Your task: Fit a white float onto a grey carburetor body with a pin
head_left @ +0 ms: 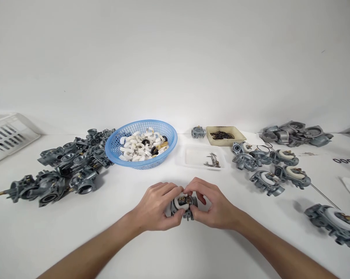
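Presently holding a grey metal carburettor on the white table, at front centre, between both hands. Clamping its left side with the left hand, fingers along the far edge and thumb on the near edge. Gripping its right side with the right hand, thumb near and forefinger far, fingertips of both hands nearly meeting at the rear. Showing uppermost a white C-shaped float around two brass fittings. Finding any lettering on the castings too small to make out.

Noting just beyond a shallow white tray, bearing slim metal pins at its right end. Recording behind that a beige tray containing dark thin rings, with a lone carburettor just left of it.

Observing, left of centre, a blue basket containing white floats with some black and yellowish pieces among them. Listing further left a heap of carburettors and, at the edge, a slotted white crate.

Logging on the right a cluster of float-fitted carburettors, another carburettor nearer the front, grey metal bowls behind, and three black rings lying in a row.
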Available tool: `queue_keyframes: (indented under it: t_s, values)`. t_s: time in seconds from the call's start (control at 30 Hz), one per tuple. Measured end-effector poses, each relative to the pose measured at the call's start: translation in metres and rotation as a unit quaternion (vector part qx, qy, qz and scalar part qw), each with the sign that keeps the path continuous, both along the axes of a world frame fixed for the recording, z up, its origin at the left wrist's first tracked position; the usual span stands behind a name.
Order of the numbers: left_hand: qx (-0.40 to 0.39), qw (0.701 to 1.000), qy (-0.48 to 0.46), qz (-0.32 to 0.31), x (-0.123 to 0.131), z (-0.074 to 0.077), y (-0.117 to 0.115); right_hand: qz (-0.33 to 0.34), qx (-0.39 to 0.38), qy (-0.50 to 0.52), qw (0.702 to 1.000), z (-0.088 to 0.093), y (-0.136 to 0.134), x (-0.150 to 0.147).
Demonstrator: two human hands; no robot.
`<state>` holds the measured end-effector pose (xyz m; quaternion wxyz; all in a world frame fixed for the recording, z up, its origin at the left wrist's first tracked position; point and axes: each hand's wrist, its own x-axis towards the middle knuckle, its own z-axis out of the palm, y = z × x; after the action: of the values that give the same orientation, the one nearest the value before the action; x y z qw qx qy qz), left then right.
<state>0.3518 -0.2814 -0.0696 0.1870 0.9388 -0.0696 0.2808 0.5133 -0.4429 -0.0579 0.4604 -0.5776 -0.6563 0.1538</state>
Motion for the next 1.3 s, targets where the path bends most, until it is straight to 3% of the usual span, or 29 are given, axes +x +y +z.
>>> queue_keyframes:
  t_s: [1.3]
  values:
    - [-0.006, 1.000, 0.011, -0.013, -0.0004, 0.0018, 0.0008, 0.000, -0.007, 0.015, 1.000, -0.0017, 0.0000, 0.0005]
